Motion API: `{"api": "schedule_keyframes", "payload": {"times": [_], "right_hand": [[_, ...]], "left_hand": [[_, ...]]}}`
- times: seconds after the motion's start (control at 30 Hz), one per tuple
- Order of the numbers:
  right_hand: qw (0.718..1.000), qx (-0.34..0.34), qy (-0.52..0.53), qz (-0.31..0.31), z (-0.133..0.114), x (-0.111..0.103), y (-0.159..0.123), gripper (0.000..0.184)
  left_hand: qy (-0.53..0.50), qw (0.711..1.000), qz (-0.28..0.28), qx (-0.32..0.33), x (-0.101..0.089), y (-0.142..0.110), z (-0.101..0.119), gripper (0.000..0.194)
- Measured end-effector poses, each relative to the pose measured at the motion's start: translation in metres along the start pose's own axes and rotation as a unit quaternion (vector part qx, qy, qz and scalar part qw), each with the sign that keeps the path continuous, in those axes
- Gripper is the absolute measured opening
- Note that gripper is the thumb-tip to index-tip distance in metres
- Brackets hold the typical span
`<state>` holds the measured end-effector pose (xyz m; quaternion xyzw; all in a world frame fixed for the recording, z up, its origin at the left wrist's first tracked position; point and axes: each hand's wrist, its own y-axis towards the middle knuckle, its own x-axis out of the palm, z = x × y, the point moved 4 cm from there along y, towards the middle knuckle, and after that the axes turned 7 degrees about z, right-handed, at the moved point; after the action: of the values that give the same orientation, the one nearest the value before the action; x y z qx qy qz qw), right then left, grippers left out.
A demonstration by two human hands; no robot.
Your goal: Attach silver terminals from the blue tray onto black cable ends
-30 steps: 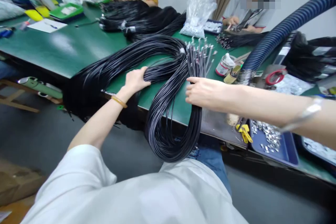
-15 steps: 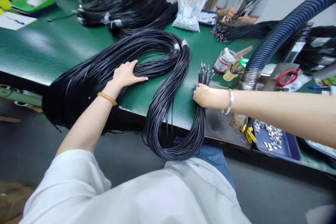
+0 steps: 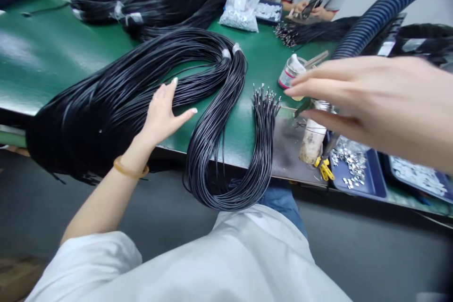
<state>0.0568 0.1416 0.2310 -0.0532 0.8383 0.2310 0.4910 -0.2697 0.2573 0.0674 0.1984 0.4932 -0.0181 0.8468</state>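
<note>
Black cables (image 3: 216, 120) are being supported by the table (image 3: 26, 73), their loop (image 3: 228, 201) being hung over its near edge, presumably to avoid sharp bends; nothing is seemingly being gripped by the left hand (image 3: 160, 114) or right hand (image 3: 368, 101), both spread wide.

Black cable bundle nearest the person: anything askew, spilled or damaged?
Mildly askew: the cable bundle droops in a loop over the edge of the green table, its free ends slightly splayed. No spill or break shows there, though small damage could be hidden.
</note>
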Motion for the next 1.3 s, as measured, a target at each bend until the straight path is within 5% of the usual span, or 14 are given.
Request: {"api": "schedule_keyframes", "payload": {"times": [0.07, 0.17, 0.27, 0.37, 0.43, 0.53, 0.63, 0.73, 0.87, 1.0, 1.13, 1.3], "right_hand": [[0.987, -0.037, -0.142, -0.058, -0.019, -0.012, -0.053, 0.040], [0.989, -0.066, -0.128, -0.044, -0.035, -0.002, -0.130, 0.045], [0.994, -0.017, -0.025, -0.101, -0.024, 0.030, -0.183, 0.030], [0.999, 0.022, 0.027, -0.041, -0.002, 0.048, -0.209, 0.021], [0.998, 0.050, 0.035, 0.018, 0.013, 0.050, -0.221, 0.021], [0.991, 0.076, 0.051, 0.095, 0.031, 0.047, -0.241, 0.023], [0.979, 0.109, 0.045, 0.167, 0.057, 0.039, -0.260, 0.022], [0.965, 0.159, -0.002, 0.208, 0.099, 0.029, -0.275, 0.016], [0.947, 0.220, -0.097, 0.212, 0.165, 0.023, -0.282, 0.020], [0.937, 0.286, -0.178, 0.095, 0.202, 0.033, -0.285, 0.041], [0.958, 0.255, -0.101, 0.080, 0.192, 0.039, -0.292, 0.038], [0.938, 0.220, -0.055, 0.262, 0.163, 0.025, -0.305, 0.026]], "left_hand": [[-0.037, 0.998, -0.002, 0.047, -0.010, -0.037, 0.034, 0.089], [-0.069, 0.983, -0.036, 0.165, -0.011, -0.106, 0.092, 0.086], [-0.015, 0.966, -0.115, 0.232, 0.019, -0.166, 0.139, 0.094], [0.148, 0.944, -0.241, 0.170, 0.064, -0.196, 0.155, 0.077], [0.198, 0.929, -0.270, 0.158, 0.076, -0.200, 0.154, 0.074], [0.186, 0.923, -0.268, 0.203, 0.067, -0.197, 0.136, 0.067], [0.191, 0.936, -0.176, 0.240, 0.042, -0.192, 0.107, 0.057], [0.221, 0.946, -0.113, 0.209, 0.031, -0.191, 0.092, 0.047], [0.251, 0.940, -0.101, 0.209, 0.041, -0.199, 0.122, 0.056], [0.310, 0.941, -0.055, 0.123, 0.050, -0.202, 0.158, 0.079], [0.236, 0.968, 0.046, 0.077, 0.063, -0.194, 0.180, 0.074], [0.089, 0.976, 0.127, 0.153, 0.098, -0.171, 0.210, 0.047]]}}
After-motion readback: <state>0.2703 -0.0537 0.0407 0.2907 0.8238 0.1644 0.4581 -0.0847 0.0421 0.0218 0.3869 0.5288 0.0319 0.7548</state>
